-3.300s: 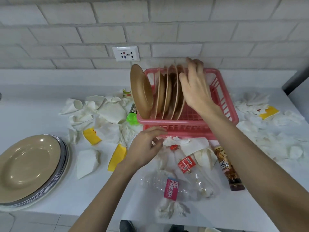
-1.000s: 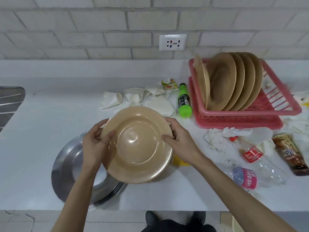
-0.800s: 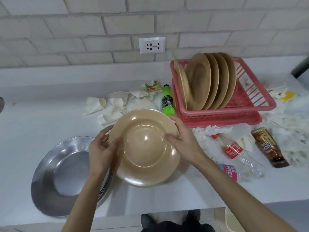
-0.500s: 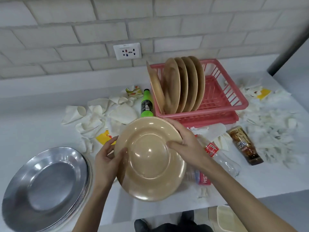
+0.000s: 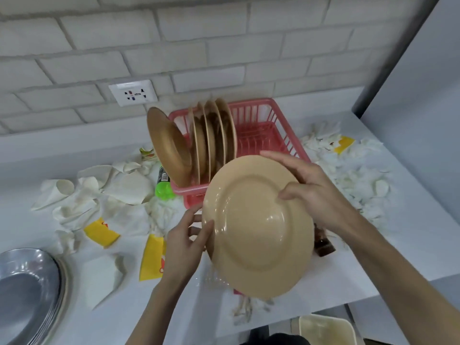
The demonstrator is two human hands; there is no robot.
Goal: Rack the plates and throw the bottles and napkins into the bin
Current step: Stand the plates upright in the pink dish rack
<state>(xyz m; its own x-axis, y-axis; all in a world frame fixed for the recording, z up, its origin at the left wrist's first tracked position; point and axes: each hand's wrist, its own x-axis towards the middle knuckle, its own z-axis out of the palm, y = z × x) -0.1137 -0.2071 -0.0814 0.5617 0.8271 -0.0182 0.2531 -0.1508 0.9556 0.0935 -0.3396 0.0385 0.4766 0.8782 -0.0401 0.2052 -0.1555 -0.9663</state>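
I hold a tan plate (image 5: 254, 230) tilted in the air just in front of the pink rack (image 5: 271, 128). My right hand (image 5: 308, 188) grips its upper right rim and my left hand (image 5: 186, 242) holds its left edge. Several tan plates (image 5: 199, 148) stand upright in the rack's left part. A green bottle (image 5: 163, 186) lies left of the rack. Crumpled napkins (image 5: 99, 195) cover the counter on the left and more napkins (image 5: 353, 170) lie on the right. A brown bottle (image 5: 323, 245) peeks out behind the held plate. A clear bottle is mostly hidden under it.
A stack of metal plates (image 5: 25, 292) sits at the counter's near left corner. Yellow wrappers (image 5: 151, 257) lie among the napkins. A cream bin (image 5: 326, 329) stands on the floor below the counter edge. A brick wall with a socket (image 5: 133, 93) is behind.
Both hands have carried the tan plate from above the metal stack rightward and up toward the rack. The view has swung right with it.
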